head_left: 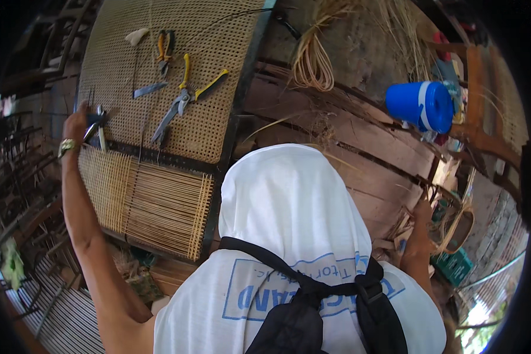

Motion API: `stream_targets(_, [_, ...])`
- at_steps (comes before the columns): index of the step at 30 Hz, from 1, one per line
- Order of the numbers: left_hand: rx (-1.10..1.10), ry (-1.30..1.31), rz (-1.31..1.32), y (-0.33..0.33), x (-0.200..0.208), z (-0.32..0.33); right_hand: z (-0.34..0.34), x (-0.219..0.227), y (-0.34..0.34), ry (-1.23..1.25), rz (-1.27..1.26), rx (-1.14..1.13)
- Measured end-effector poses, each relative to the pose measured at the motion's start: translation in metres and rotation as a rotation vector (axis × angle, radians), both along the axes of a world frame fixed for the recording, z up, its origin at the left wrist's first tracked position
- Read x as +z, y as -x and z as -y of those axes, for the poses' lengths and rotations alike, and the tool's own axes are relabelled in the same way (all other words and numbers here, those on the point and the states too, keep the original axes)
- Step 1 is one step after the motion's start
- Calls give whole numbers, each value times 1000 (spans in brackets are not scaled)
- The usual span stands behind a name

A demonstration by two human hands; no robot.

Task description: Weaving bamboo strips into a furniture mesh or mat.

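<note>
From where I stand, the caned panel [209, 127] in its dark frame is the biggest piece of work here, its nearer section showing bare strands. Off to its right is a blue bucket [412, 105], and between panel and bucket lies a coil of cane [314, 65]. On the panel rest yellow-handled cutters [184, 97] and, beyond them, orange-handled pliers [163, 52]. The left hand [76, 123] is at the panel's left edge, beside a metal tool [99, 125]; I can't tell whether its grip is closed. The right hand [422, 211] is well right of the panel, its grip equally unclear. I'd lift tools straight off the weave, so no point snags a strand. Blur hides the left fingers, clutter the right ones; the panel's far end is cut off.
</note>
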State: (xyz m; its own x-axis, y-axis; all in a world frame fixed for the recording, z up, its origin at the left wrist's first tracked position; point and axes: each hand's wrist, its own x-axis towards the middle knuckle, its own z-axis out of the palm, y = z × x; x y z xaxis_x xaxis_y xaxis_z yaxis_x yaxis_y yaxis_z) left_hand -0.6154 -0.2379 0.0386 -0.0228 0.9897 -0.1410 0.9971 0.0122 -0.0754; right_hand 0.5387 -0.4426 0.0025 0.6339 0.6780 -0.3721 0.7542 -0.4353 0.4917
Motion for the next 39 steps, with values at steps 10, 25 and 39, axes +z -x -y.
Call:
stream_targets(10, [-105, -53, 402, -215, -41, -107, -50, -15, 171, -39, -717, 133])
stream_targets(25, [-620, 935, 870, -527, -27, -73, -82, 48, 198, -485, -1171, -44])
stream_targets(39, [411, 167, 2112, -182, 60, -86, -182, -41, 241, 49, -1217, 708])
